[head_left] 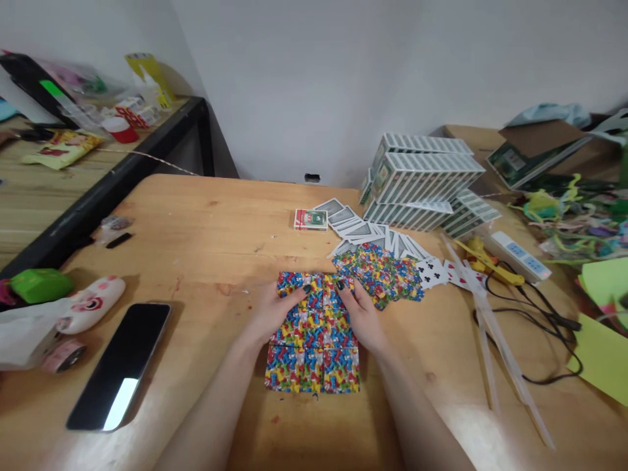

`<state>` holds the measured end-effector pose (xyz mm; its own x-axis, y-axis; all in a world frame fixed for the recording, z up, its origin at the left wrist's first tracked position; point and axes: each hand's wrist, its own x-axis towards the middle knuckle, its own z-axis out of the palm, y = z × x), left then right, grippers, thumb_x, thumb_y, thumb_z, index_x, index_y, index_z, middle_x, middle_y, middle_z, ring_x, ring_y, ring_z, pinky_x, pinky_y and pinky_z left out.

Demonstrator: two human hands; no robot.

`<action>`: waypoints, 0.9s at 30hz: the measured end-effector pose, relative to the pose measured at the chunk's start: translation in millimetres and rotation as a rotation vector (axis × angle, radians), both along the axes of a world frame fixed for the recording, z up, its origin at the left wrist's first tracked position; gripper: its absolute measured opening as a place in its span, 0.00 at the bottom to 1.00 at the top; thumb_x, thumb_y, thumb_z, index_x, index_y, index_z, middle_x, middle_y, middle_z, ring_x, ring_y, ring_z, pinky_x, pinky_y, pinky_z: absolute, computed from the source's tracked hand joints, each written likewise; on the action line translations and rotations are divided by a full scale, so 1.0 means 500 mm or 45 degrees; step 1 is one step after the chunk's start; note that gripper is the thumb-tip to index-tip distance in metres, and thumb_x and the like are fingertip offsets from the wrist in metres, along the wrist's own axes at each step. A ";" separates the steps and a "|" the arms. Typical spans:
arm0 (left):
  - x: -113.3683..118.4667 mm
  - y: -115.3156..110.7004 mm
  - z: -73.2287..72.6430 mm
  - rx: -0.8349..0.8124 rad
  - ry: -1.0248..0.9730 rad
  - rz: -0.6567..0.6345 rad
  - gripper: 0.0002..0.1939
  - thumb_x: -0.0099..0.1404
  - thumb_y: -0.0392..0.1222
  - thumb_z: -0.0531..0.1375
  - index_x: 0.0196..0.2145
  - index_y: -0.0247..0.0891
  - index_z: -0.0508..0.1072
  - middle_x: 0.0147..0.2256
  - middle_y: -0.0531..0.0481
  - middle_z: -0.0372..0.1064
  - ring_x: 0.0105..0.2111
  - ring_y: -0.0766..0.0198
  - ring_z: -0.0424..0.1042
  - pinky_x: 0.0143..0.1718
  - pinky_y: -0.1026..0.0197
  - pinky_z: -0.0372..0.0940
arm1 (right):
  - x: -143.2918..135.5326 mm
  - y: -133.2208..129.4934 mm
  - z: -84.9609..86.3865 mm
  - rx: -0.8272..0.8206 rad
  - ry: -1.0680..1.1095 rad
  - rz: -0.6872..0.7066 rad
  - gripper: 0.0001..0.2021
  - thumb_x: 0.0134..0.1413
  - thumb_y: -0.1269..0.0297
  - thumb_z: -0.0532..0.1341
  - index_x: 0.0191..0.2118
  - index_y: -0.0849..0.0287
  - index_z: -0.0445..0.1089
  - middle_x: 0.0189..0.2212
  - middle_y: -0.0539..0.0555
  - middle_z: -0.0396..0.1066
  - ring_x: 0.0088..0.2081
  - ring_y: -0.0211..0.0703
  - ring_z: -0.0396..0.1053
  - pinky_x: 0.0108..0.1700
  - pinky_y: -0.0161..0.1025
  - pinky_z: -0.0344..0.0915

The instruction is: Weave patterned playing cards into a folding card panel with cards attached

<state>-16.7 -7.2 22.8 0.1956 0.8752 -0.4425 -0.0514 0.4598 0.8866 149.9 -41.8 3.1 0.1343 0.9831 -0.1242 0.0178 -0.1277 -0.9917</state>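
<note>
A sheet of panels with a busy red, blue and yellow pattern (314, 327) is spread out in front of me; straight lines split it into several rectangles. I cannot tell whether the panels are joined or are separate cards. My left hand (282, 307) grips its upper left edge, thumb on top and fingers hidden underneath. On the opposite edge my right hand (363, 314) holds it the same way. Just beyond my right hand lies a loose pile of pieces in the same pattern (377, 268). Playing cards (360, 229) fan out behind that pile, some face up.
A card box (311, 220) lies at mid-table. Stacked striped boxes (422, 176) stand at the back right. Clear plastic strips (500, 347), a black cable (534, 314) and a power strip (520, 255) are on the right. A phone (120, 366) and a white squeezy toy (95, 304) lie left.
</note>
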 end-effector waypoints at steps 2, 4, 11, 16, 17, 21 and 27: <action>0.002 -0.002 0.000 0.012 -0.018 -0.020 0.20 0.46 0.47 0.64 0.36 0.33 0.73 0.32 0.46 0.75 0.31 0.54 0.73 0.30 0.58 0.67 | 0.000 0.000 -0.001 -0.001 0.005 0.006 0.16 0.54 0.55 0.53 0.47 0.51 0.63 0.47 0.49 0.66 0.49 0.44 0.62 0.52 0.42 0.56; 0.003 -0.003 0.001 0.020 -0.048 -0.054 0.21 0.46 0.47 0.64 0.37 0.34 0.72 0.33 0.46 0.75 0.31 0.55 0.73 0.30 0.58 0.67 | 0.002 0.000 -0.001 0.001 -0.003 0.025 0.16 0.54 0.54 0.53 0.48 0.50 0.63 0.47 0.48 0.67 0.50 0.45 0.61 0.52 0.42 0.56; 0.007 -0.003 0.008 -0.002 -0.068 -0.037 0.18 0.47 0.44 0.64 0.36 0.35 0.73 0.32 0.48 0.75 0.33 0.56 0.73 0.31 0.60 0.67 | 0.004 -0.001 0.003 -0.010 0.005 0.031 0.16 0.53 0.54 0.54 0.47 0.50 0.64 0.46 0.48 0.67 0.50 0.45 0.61 0.51 0.42 0.58; 0.003 0.007 0.006 -0.064 -0.060 0.177 0.16 0.45 0.43 0.65 0.32 0.33 0.73 0.27 0.47 0.75 0.29 0.56 0.74 0.30 0.58 0.68 | 0.001 -0.006 0.001 -0.041 0.154 0.083 0.14 0.50 0.54 0.56 0.43 0.52 0.66 0.38 0.49 0.71 0.38 0.43 0.67 0.42 0.39 0.63; 0.001 0.010 0.006 -0.076 -0.063 0.259 0.16 0.45 0.43 0.65 0.31 0.32 0.72 0.26 0.47 0.75 0.28 0.56 0.74 0.30 0.58 0.68 | 0.001 -0.007 0.000 -0.047 0.143 0.125 0.13 0.50 0.54 0.56 0.41 0.53 0.67 0.35 0.49 0.71 0.36 0.43 0.68 0.39 0.39 0.64; 0.001 0.012 0.002 -0.136 -0.147 0.415 0.17 0.46 0.43 0.64 0.34 0.33 0.72 0.25 0.47 0.75 0.27 0.56 0.74 0.31 0.56 0.68 | 0.008 -0.004 -0.006 -0.031 0.062 0.162 0.11 0.51 0.55 0.55 0.36 0.56 0.68 0.29 0.48 0.69 0.30 0.40 0.65 0.35 0.36 0.62; 0.016 -0.004 -0.008 -0.139 -0.118 0.111 0.16 0.45 0.41 0.65 0.33 0.35 0.73 0.30 0.46 0.75 0.31 0.55 0.74 0.35 0.55 0.68 | 0.019 0.001 -0.008 -0.011 0.000 -0.023 0.12 0.51 0.55 0.54 0.39 0.55 0.66 0.34 0.49 0.69 0.37 0.41 0.65 0.41 0.36 0.61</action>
<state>-8.5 -9.4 18.7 0.1659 0.8382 -0.5195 -0.1745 0.5434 0.8211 159.6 -41.4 -1.0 0.1519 0.9795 -0.1326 0.0152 -0.1365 -0.9905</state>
